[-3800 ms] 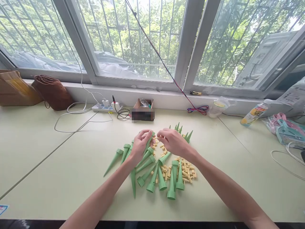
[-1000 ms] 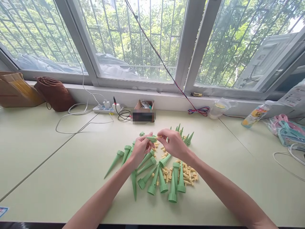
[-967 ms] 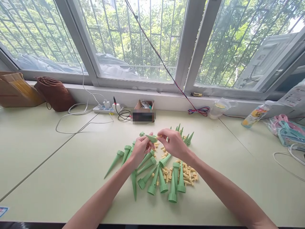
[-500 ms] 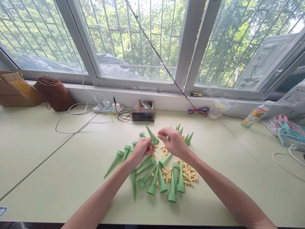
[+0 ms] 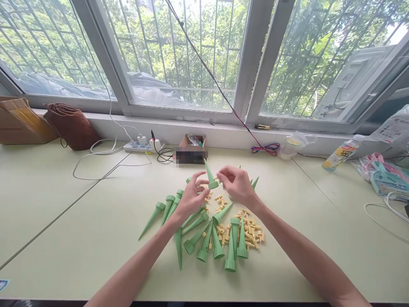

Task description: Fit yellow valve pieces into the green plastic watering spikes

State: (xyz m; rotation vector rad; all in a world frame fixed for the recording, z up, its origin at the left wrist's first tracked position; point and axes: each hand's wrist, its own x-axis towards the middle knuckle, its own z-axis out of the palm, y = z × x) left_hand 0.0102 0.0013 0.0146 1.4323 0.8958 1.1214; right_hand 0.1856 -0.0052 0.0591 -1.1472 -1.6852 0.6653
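Observation:
Above the pile, a green plastic watering spike (image 5: 210, 177) stands nearly upright between my hands, its wide collar down. My left hand (image 5: 193, 196) has its fingers apart, curved at the left side of the spike; whether the fingertips touch it I cannot tell. My right hand (image 5: 237, 184) pinches a small yellow valve peg (image 5: 216, 179) against the spike's right side, near the collar. More green spikes (image 5: 191, 243) lie fanned out below. Loose yellow valve pegs (image 5: 252, 232) are heaped among them, partly under my right forearm.
At the back stand a small open box (image 5: 191, 151), a power strip (image 5: 137, 146) with cables, and a brown drawstring bag (image 5: 72, 127). A bottle (image 5: 341, 153), a plastic cup (image 5: 289, 147) and bagged pink and teal items (image 5: 383, 175) sit to the right on the table (image 5: 79, 256).
The spike has moved slightly right and turned more upright. My left fingers have spread from their grip around its collar. My right hand has shifted slightly right with the peg.

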